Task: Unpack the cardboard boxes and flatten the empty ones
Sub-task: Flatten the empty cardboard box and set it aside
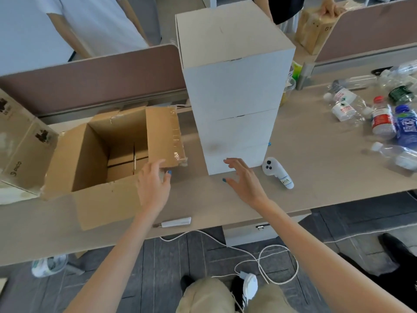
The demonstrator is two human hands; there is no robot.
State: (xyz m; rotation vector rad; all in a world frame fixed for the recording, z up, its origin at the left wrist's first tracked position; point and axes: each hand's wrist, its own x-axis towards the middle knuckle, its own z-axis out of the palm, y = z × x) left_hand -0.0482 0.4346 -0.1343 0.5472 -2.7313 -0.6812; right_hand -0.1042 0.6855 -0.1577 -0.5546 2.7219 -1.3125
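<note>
brown cardboard box (85,159): sits open on the desk (316,154) at left, flaps folded outward, bare bottom flaps showing inside. right flap (162,136): tilts up and outward, streaked with clear tape.

left hand (153,184): hovers at the near right corner of that box, just under the right flap's lower edge. fingers loosely apart, gripping nothing. cannot tell whether the fingertips touch the flap.

right hand (243,181): reaches palm down toward the foot of the white stack of boxes (232,86), fingers splayed wide, holding nothing. fingertips right at the front face of the lowest box, contact unclear.

white stack of boxes: stands upright mid-desk, just right of the brown box, closed, with seams crossing its front face.

white controller (277,172): lies on the desk just beside the stack's near right corner, right of the right hand.

plastic bottles (383,118): lie scattered at the desk's far right, well apart from both hands.

slim white tool (176,222): rests at the desk's near edge, between the two forearms.

second cardboard box (20,141): stands at far left, beside the open box's left flap.

white cable (259,256): loops over the floor below the desk.
</note>
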